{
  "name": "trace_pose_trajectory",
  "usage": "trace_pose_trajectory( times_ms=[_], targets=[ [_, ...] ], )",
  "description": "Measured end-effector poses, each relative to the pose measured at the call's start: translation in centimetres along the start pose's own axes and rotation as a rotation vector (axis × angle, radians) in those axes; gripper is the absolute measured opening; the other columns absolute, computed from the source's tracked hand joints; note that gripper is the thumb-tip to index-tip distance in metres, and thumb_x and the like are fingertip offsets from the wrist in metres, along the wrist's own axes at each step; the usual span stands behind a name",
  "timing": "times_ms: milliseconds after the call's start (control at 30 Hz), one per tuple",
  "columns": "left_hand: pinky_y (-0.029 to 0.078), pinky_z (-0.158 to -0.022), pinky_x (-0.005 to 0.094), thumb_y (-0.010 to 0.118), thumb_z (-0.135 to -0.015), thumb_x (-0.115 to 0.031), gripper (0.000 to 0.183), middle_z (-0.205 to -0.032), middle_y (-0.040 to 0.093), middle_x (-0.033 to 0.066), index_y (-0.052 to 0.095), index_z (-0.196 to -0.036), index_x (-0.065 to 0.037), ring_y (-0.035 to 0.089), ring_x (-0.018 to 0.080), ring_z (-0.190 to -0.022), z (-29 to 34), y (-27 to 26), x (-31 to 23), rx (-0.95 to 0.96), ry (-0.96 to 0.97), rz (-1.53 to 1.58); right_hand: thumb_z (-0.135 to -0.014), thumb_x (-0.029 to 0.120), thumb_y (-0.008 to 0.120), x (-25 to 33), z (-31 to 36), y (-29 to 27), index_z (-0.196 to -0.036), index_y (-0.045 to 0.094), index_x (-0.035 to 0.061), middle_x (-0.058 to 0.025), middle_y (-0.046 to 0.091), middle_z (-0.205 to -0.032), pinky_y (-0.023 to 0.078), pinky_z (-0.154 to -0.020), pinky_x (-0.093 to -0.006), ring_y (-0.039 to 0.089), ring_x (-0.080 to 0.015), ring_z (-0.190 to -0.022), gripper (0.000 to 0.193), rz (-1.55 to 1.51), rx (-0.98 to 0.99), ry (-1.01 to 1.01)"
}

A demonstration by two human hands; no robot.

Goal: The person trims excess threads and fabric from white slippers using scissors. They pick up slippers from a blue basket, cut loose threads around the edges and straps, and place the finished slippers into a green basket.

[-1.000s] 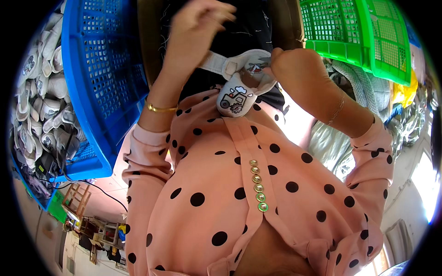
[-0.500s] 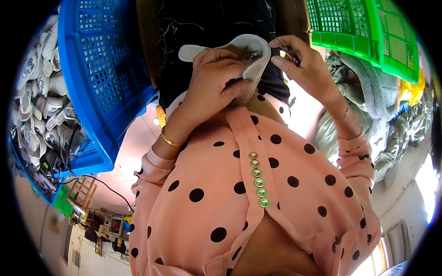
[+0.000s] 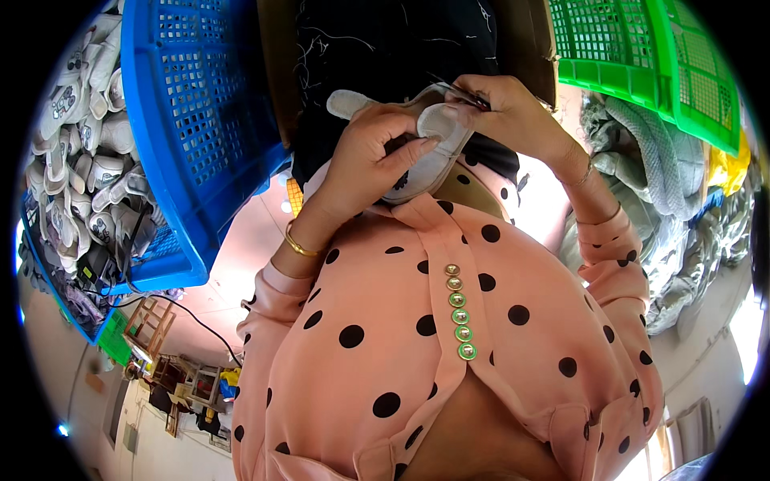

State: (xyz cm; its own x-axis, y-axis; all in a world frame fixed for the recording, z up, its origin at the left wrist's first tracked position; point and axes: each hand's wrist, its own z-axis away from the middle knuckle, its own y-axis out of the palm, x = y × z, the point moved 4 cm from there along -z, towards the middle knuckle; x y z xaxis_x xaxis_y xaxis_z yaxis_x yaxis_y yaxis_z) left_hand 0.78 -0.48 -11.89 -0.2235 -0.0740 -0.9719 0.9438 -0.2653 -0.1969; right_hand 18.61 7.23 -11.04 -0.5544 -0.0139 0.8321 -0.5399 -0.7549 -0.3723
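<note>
A pale grey-white shoe upper (image 3: 421, 174) with a rounded tab is held over my lap, close to my shirt front. My left hand (image 3: 375, 152) is closed round its left side, the thumb pressing on the fabric. My right hand (image 3: 513, 116) is closed on a small dark hand tool (image 3: 473, 99), possibly thread snips, mostly hidden in the fingers. Those fingertips meet the upper's far right edge. Beneath lies a black cloth (image 3: 385, 48) strewn with loose white threads.
At the left stands a blue plastic crate (image 3: 196, 120), with a heap of similar shoe uppers (image 3: 96, 176) beyond it. To the right are a green crate (image 3: 613, 80) and piled grey fabric pieces (image 3: 654, 160). A black cable (image 3: 200, 321) runs below the blue crate.
My right hand has moved in to the upper's edge with the dark tool. The upper has been turned in my left hand, showing more of its pale surface.
</note>
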Motion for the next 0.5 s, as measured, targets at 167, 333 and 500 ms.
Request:
trace_pose_trajectory(
  times_ms=[167,333,500],
  targets=[
    [0.045,-0.087,0.0359,0.076,-0.077,-0.019,0.017,-0.101,0.066,0.002,0.073,-0.093,-0.012,0.057,0.024,-0.098,0.3,-0.3,-2.8,-0.232,0.279,-0.493,-0.088,0.023,0.066,-0.6,-0.7,0.1,-0.091,0.064,-0.0056,-0.0091,0.057,-0.071,0.046,-0.065,-0.0283,0.049,-0.0127,-0.066,0.029,-0.136,0.025,0.039],
    [0.047,-0.083,0.0344,0.076,-0.075,-0.016,0.015,-0.097,0.065,-0.0015,0.073,-0.089,-0.014,0.056,0.0213,-0.099,-0.3,-0.4,-3.2,-0.159,0.442,-0.674,-0.088,0.019,0.062,-0.8,-2.0,0.3,-0.09,0.065,-0.0039,-0.0015,0.056,-0.073,0.044,-0.065,-0.0252,0.049,-0.0077,-0.07,0.023,-0.077,0.125,0.086],
    [0.047,-0.082,0.0349,0.074,-0.078,-0.014,0.011,-0.093,0.065,0.0013,0.07,-0.087,-0.011,0.056,0.0235,-0.096,-1.4,-0.6,-3.2,-0.021,0.45,-0.65,-0.084,0.026,0.061,-2.0,-2.9,1.1,-0.09,0.067,-0.006,-0.0105,0.059,-0.068,0.045,-0.062,-0.0284,0.052,-0.0146,-0.063,0.033,-0.097,0.064,0.077]
  ],
)
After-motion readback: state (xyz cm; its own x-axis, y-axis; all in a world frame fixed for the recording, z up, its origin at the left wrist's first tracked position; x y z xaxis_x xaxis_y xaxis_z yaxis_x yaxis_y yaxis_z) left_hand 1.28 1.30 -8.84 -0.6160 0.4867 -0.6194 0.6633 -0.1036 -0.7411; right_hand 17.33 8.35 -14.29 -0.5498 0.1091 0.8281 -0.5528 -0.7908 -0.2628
